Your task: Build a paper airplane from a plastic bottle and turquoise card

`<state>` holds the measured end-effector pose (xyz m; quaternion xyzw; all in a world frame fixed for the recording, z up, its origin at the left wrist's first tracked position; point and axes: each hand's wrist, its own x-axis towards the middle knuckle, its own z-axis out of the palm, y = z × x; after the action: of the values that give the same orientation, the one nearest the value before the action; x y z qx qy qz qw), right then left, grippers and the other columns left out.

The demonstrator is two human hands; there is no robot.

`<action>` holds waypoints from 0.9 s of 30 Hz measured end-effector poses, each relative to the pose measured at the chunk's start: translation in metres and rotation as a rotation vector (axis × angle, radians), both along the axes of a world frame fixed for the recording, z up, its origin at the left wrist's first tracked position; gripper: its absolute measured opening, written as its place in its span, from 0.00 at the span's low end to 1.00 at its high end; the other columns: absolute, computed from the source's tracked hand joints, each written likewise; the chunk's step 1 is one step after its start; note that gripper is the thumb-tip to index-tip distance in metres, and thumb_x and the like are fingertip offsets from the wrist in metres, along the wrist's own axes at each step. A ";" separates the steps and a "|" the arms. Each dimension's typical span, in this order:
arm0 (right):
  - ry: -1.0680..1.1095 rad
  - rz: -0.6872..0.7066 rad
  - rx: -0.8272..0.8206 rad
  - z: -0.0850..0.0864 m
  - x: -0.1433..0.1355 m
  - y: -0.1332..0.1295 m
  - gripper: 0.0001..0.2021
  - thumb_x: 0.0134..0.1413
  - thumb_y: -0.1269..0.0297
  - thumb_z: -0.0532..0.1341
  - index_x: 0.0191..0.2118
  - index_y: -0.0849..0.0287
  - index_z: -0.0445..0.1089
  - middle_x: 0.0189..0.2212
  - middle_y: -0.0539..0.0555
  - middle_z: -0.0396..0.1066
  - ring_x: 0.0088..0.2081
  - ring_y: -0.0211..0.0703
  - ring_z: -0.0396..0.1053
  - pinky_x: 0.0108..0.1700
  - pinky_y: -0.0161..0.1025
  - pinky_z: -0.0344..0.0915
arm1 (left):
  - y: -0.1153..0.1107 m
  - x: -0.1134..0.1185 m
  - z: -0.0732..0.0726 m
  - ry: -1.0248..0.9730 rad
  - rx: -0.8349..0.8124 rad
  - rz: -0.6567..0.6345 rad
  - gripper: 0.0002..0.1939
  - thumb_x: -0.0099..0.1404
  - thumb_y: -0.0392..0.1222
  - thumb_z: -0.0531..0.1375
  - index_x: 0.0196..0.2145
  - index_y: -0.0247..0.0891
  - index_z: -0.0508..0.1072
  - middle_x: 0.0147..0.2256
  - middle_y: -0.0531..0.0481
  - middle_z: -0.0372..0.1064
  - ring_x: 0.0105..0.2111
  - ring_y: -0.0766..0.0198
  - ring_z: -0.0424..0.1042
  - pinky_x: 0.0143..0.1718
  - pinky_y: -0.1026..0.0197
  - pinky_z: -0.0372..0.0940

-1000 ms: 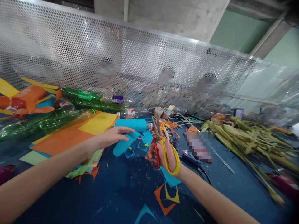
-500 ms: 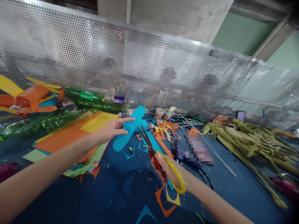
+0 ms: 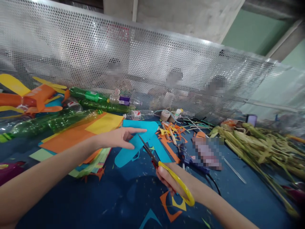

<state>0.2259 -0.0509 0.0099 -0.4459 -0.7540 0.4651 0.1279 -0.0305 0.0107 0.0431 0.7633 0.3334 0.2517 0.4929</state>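
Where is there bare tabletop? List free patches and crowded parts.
Free: the near blue tabletop, between the left forearm and the blue V-shaped paper cut-out; a smaller patch between the thin black cable and the long green husks. Crowded: the far side, with green plastic bottles, stacked coloured paper and orange paper scraps.

The light in here is soft and fairly even, brightest as whitish glare along the top edge of the perforated metal screen (image 3: 152,60) and in hazy patches across it. Small glints catch the green bottles (image 3: 69,122). Dim, soft-edged shadows pool on the dark blue worktop (image 3: 114,194). The upper right corner falls nearly black, edges look stretched and smeared, and blocky pixelation hides several spots.
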 end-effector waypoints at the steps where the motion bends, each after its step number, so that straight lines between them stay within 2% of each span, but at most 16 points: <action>1: -0.003 0.007 0.010 0.000 0.000 0.000 0.22 0.55 0.43 0.45 0.24 0.57 0.58 0.17 0.46 0.53 0.18 0.33 0.53 0.18 0.30 0.49 | -0.001 0.000 0.000 -0.001 0.000 -0.015 0.33 0.52 0.37 0.61 0.56 0.42 0.60 0.17 0.59 0.51 0.18 0.70 0.52 0.20 0.69 0.52; 4: -0.020 0.028 0.038 0.001 -0.002 -0.001 0.23 0.56 0.43 0.43 0.24 0.57 0.57 0.18 0.47 0.54 0.19 0.33 0.52 0.19 0.31 0.49 | -0.001 0.001 0.000 -0.005 -0.006 -0.040 0.32 0.52 0.36 0.61 0.55 0.42 0.61 0.17 0.60 0.49 0.18 0.71 0.51 0.19 0.69 0.52; 7: -0.038 0.047 0.068 0.001 -0.003 -0.001 0.24 0.57 0.43 0.42 0.24 0.57 0.56 0.18 0.47 0.55 0.19 0.33 0.53 0.20 0.32 0.49 | -0.002 0.001 -0.001 -0.007 -0.027 -0.063 0.32 0.53 0.37 0.61 0.56 0.44 0.60 0.18 0.59 0.52 0.19 0.71 0.52 0.20 0.70 0.52; 11: -0.071 0.072 0.088 0.001 -0.003 -0.001 0.24 0.58 0.44 0.41 0.24 0.58 0.56 0.18 0.48 0.56 0.19 0.33 0.53 0.20 0.32 0.48 | -0.002 0.002 -0.001 -0.012 -0.072 -0.073 0.33 0.53 0.37 0.61 0.57 0.45 0.58 0.20 0.58 0.59 0.21 0.69 0.57 0.22 0.69 0.53; 17: -0.071 0.087 0.094 0.003 -0.002 -0.001 0.23 0.58 0.45 0.40 0.25 0.58 0.55 0.18 0.47 0.56 0.20 0.33 0.53 0.21 0.32 0.47 | -0.003 0.002 0.001 -0.049 -0.101 -0.103 0.34 0.52 0.37 0.62 0.57 0.42 0.59 0.28 0.54 0.69 0.28 0.63 0.66 0.29 0.65 0.60; 22: -0.076 0.096 0.101 0.004 -0.003 -0.002 0.24 0.58 0.44 0.39 0.25 0.58 0.55 0.18 0.47 0.55 0.19 0.33 0.53 0.21 0.32 0.48 | -0.002 0.001 0.001 -0.035 -0.102 -0.107 0.34 0.52 0.39 0.62 0.57 0.42 0.58 0.29 0.54 0.69 0.29 0.62 0.65 0.29 0.66 0.59; 27: -0.097 0.121 0.119 0.008 -0.005 -0.004 0.24 0.58 0.44 0.39 0.25 0.59 0.55 0.19 0.47 0.55 0.20 0.33 0.54 0.21 0.31 0.50 | 0.003 -0.001 -0.005 -0.040 -0.054 -0.195 0.34 0.55 0.39 0.61 0.58 0.41 0.55 0.27 0.55 0.64 0.26 0.69 0.59 0.26 0.68 0.55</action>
<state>0.2212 -0.0545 0.0176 -0.4133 -0.8110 0.4043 0.0893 -0.0319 0.0140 0.0379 0.7733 0.2540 0.2086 0.5421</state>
